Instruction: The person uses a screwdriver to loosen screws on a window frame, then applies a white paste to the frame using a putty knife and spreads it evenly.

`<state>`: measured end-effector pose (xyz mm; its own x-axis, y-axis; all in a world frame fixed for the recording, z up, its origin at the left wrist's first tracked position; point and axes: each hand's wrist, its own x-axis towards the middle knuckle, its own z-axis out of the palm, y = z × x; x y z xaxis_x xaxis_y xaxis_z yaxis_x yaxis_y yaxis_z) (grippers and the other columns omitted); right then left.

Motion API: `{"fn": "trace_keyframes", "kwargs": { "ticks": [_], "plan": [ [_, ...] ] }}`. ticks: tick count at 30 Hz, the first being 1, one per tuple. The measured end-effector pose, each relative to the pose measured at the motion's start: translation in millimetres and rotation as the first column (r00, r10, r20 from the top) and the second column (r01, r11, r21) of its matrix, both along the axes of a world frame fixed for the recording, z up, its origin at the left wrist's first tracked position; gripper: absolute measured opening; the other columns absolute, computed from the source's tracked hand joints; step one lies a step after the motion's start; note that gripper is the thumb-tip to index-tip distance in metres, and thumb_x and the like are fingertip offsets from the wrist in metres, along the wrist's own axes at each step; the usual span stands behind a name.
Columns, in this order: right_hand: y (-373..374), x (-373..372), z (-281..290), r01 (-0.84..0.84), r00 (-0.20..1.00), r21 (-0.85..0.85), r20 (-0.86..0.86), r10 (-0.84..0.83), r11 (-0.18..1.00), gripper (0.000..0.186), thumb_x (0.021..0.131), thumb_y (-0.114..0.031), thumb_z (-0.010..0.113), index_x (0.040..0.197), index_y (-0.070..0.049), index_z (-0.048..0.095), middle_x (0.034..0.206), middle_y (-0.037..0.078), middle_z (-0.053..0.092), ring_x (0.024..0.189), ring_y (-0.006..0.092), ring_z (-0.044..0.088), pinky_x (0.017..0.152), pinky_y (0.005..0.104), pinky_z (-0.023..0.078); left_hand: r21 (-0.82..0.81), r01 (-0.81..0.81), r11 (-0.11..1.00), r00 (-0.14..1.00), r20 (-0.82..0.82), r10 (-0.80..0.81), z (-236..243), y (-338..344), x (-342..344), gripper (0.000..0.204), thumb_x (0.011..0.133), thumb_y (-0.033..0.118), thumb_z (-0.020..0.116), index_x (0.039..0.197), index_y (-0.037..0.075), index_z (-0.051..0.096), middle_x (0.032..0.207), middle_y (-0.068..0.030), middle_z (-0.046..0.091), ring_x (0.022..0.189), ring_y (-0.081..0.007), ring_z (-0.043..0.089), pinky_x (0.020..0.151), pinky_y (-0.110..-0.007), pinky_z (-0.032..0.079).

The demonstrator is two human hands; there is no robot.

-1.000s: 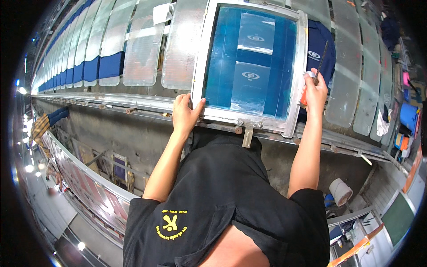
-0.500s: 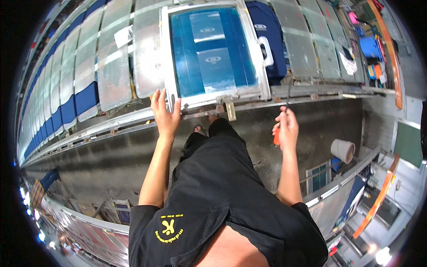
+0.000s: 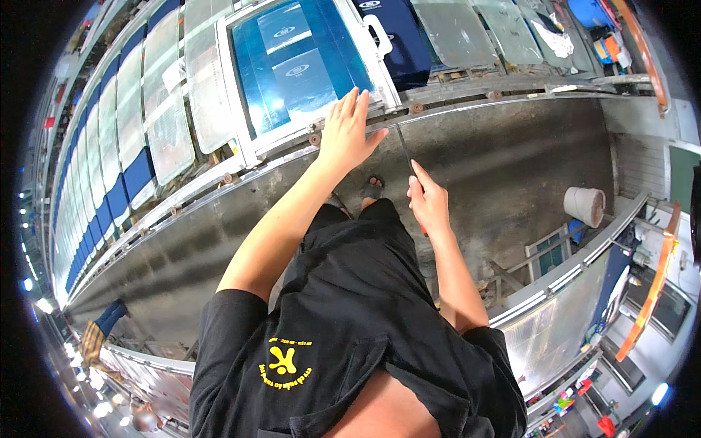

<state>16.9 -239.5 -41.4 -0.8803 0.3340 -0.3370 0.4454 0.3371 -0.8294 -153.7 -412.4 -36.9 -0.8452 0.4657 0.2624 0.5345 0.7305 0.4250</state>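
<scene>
Left hand [image 3: 347,135]: released, fingers extended, palm down, over the near edge of the screen frame [image 3: 234,87]. Contact: can't tell from this angle. Thumb sticks out to the right, toward the tool.

Right hand [image 3: 431,204]: grasping a long thin tool [image 3: 404,144], dark shaft pointing up and away from the body, bit of orange handle showing below the hand. Shaft tip is near the left thumb, by the rail. Rest of the handle is hidden in the grip.

Screen frame: silver border, blue mesh [image 3: 255,87] with two lighter rectangular areas, each carrying a small oval mark. Lies at the near side of the row of panels, ahead and slightly left of the body. White handle [image 3: 382,36] on its right side.

Navy fabric [image 3: 409,55] sits just right of the frame. Grey panels [image 3: 460,33] run on both sides. Metal rail [image 3: 467,105] along the near edge. White cloth [image 3: 555,40] farther right. Pale bucket [image 3: 584,206] lies on its side, well apart from the right hand.
</scene>
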Motion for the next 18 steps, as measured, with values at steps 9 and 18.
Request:
{"fn": "trace_keyframes", "kwargs": {
  "ticks": [9, 18],
  "plan": [
    [20, -21, 2, -0.049, 0.998, 0.02, -0.026, 0.049, 0.999, 0.037, 0.099, -0.017, 0.057, 0.135, -0.009, 0.063, 0.088, 0.028, 0.066, 0.082, 0.0449, 0.067, 0.071, 0.0446, 0.053, -0.118, -0.107, 0.987, 0.994, -0.011, 0.106, -24, 50, -11, 0.065, 0.084, 0.03, 0.076, 0.135, -0.003, 0.054, 0.131, -0.0192, 0.06, 0.126, -0.0372, 0.054, 0.108, -0.046, 0.041],
    [31, -22, 5, -0.128, 0.992, 0.006, -0.003, 0.128, 0.992, 0.037, 0.099, -0.017, 0.057, 0.135, -0.008, 0.062, 0.089, 0.028, 0.066, 0.083, 0.0452, 0.067, 0.072, 0.0476, 0.052, -0.152, -0.135, 0.979, 0.99, 0.005, 0.138, -17, 58, -12, 0.058, 0.084, 0.031, 0.077, 0.132, 0.003, 0.058, 0.128, -0.0164, 0.061, 0.122, -0.0361, 0.056, 0.106, -0.046, 0.043]
  ]
}}
